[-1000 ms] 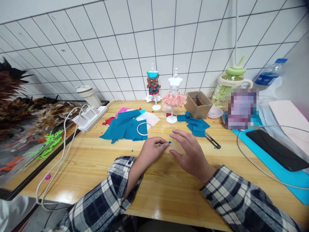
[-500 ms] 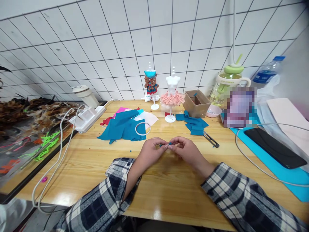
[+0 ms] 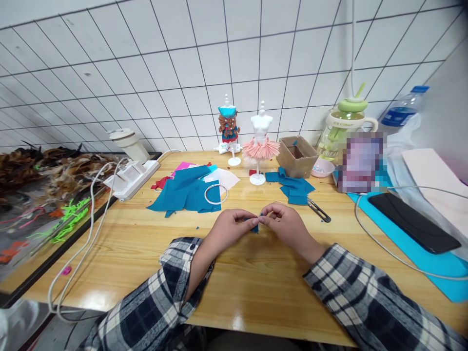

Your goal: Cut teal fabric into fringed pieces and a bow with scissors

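Over the middle of the wooden table, my left hand point(image 3: 234, 228) pinches a small piece of blue fabric point(image 3: 255, 227) between thumb and fingers. Its lower end hangs below the fingertips. My right hand point(image 3: 284, 225) meets it from the right, thumb and index finger closed on the same piece. Most of the fabric is hidden by the fingers. Beyond the hands lie larger blue cloth pieces point(image 3: 183, 192) with a white ring point(image 3: 207, 195) on top. Folded blue strips point(image 3: 298, 187) lie to the right, touching a grey utility knife point(image 3: 320, 211).
A small dress form with a pink skirt point(image 3: 260, 148) and a dressed one point(image 3: 228, 127) stand at the back. Beside them are a cardboard box point(image 3: 307, 165) and a pink bowl point(image 3: 323, 168). A power strip point(image 3: 137, 180) lies left, a black phone point(image 3: 413, 222) right.
The blue piece now shows more below my left fingertips. My right hand has shifted slightly, its fingers still pinched against the left ones.
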{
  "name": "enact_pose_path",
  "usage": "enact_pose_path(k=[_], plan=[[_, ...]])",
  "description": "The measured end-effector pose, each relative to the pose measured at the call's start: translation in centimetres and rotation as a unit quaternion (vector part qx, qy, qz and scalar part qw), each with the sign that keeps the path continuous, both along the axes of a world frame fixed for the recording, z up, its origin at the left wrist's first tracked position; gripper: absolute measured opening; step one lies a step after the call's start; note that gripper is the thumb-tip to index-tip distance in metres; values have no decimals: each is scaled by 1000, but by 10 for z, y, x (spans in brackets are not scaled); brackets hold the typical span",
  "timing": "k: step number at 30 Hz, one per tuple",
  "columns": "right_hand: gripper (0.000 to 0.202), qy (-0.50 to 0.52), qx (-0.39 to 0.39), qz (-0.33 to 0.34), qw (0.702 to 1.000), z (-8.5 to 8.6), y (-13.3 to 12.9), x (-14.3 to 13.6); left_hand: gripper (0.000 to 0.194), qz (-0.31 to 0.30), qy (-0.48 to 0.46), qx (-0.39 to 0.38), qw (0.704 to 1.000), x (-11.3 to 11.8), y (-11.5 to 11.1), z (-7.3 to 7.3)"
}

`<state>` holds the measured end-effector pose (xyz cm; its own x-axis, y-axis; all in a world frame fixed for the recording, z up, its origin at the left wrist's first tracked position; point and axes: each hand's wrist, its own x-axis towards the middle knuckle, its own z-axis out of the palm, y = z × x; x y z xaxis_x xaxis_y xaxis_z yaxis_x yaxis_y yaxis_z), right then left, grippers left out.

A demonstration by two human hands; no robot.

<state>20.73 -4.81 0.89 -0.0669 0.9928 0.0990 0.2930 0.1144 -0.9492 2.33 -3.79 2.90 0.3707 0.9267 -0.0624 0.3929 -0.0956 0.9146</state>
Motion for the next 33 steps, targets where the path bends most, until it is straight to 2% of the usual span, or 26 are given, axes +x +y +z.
enact_pose_path(k=[5, 9, 12, 14, 16, 19, 22, 25, 27, 30, 33], plan=[[34, 42, -61, 21, 997, 2, 2, 5, 22, 41, -53, -48, 997, -2, 4, -4], [66, 126, -117, 4, 985, 1, 0, -1, 23, 79, -103, -61, 990, -2, 7, -5], [48, 175, -147, 50, 972, -1, 0, -5, 24, 84, -126, -82, 985, -1, 7, -7], [35, 182, -155, 56, 969, -2, 1, -5, 24, 79, -129, -86, 985, -1, 8, -8], [31, 204, -176, 49, 962, -1, 2, -2, 24, 78, -140, -92, 983, -3, 8, -9], [30, 254, -228, 75, 937, -1, 3, 4, 26, 66, -182, -109, 975, -6, 9, -8], [25, 185, -220, 96, 953, -4, 4, 6, 42, 27, -204, -115, 972, -8, 9, -8], [20, 105, -181, 108, 972, -7, 4, 2, 34, 30, -165, -126, 978, -8, 9, -9], [19, 129, -180, 105, 970, -6, 2, -1, 29, 56, -148, -127, 979, -5, 9, -10], [23, 250, -211, 53, 943, 1, -1, -3, 29, 92, -197, -134, 967, -1, 9, -11], [31, 402, -248, 57, 879, 9, -6, -6, 31, 131, -262, -133, 947, 3, 8, -10]])
